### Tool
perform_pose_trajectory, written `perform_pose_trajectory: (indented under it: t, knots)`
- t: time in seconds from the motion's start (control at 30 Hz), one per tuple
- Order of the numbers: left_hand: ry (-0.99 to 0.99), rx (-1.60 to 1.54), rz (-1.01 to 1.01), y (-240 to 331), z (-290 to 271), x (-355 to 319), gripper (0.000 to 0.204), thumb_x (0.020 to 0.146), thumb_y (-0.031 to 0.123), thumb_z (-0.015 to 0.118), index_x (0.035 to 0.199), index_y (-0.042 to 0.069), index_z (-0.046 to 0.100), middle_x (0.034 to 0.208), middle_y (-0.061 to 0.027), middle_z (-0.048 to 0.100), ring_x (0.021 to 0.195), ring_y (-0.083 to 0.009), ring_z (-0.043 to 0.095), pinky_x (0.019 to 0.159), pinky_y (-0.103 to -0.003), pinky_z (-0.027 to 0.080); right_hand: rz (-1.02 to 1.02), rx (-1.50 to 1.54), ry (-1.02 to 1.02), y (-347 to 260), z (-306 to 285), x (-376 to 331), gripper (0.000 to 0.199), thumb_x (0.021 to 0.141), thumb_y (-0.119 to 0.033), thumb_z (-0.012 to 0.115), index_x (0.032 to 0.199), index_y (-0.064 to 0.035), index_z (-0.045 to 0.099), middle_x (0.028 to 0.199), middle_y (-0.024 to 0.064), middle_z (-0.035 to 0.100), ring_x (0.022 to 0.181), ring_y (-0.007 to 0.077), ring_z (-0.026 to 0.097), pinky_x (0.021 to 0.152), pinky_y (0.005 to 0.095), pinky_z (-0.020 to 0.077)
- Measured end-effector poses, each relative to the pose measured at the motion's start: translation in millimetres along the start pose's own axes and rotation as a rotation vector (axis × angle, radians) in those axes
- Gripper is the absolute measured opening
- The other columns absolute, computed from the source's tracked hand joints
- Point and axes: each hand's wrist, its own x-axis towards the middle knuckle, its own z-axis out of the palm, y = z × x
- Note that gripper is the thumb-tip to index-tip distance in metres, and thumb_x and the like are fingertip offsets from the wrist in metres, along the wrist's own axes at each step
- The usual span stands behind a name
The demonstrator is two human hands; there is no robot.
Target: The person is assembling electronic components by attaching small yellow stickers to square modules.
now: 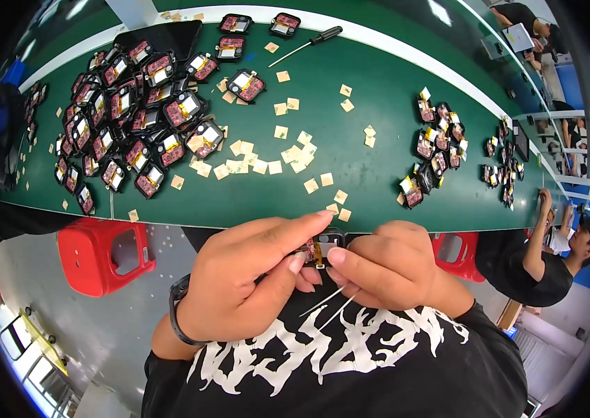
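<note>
- Nearest us: left hand (239, 279) and right hand (385, 268), both pinching one small black module (321, 245) at centre; right also grips tweezers (326, 306).
- Green bench (378, 111): tan squares (267, 157) strewn about.
- Big module pile (135, 111) at 10 o'clock, smaller cluster (437, 146) at 2; most look unworked, we judge.
</note>
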Motion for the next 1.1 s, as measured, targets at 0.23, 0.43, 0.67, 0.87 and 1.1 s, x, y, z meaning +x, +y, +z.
perform_pose_trajectory:
  t: [0.23,0.43,0.67,0.87,1.1]
  knots:
    - [-0.020,0.132,0.064,1,-3,3,0.045,0.094,-0.016,0.053,0.137,-0.006,0.062,0.099,-0.0142,0.072,0.078,-0.0144,0.072,0.070,-0.026,0.058,-0.036,0.057,-0.097,-1,-5,7,0.037,0.071,-0.006,0.080,0.108,-0.0041,0.075,0.075,-0.0027,0.051,0.049,0.0082,0.045,0.042,0.0244,0.0336]
    - [0.031,0.323,0.178,0,-2,7,0.043,0.091,-0.014,0.059,0.131,-0.003,0.068,0.107,-0.0172,0.074,0.084,-0.0220,0.074,0.077,-0.029,0.058,-0.041,0.016,-0.185,0,0,12,0.033,0.073,-0.007,0.073,0.105,0.0006,0.072,0.072,-0.0018,0.045,0.052,0.0094,0.048,0.042,0.0259,0.0364]
    - [0.046,0.272,0.163,-9,-3,5,0.049,0.092,-0.013,0.060,0.139,0.000,0.063,0.119,-0.0189,0.072,0.099,-0.0261,0.073,0.084,-0.032,0.057,-0.004,-0.118,-0.197,-4,8,12,0.033,0.071,-0.008,0.071,0.104,-0.0018,0.072,0.073,-0.0010,0.048,0.055,0.0123,0.053,0.045,0.0268,0.0414]
    - [0.004,0.132,0.145,-26,-6,1,0.048,0.100,-0.011,0.052,0.145,0.002,0.058,0.131,-0.0166,0.067,0.095,-0.0224,0.067,0.085,-0.031,0.055,0.098,-0.137,-0.261,-12,12,17,0.028,0.068,-0.004,0.074,0.096,-0.0043,0.070,0.072,0.0009,0.053,0.056,0.0169,0.058,0.048,0.0313,0.0455]
    - [0.077,0.177,0.161,-44,-5,-11,0.053,0.097,-0.012,0.054,0.148,0.004,0.056,0.131,-0.0159,0.067,0.096,-0.0228,0.066,0.087,-0.031,0.055,0.150,-0.115,-0.326,-14,25,25,0.028,0.063,0.000,0.075,0.089,-0.0061,0.066,0.071,0.0018,0.054,0.056,0.0205,0.059,0.050,0.0333,0.0474]
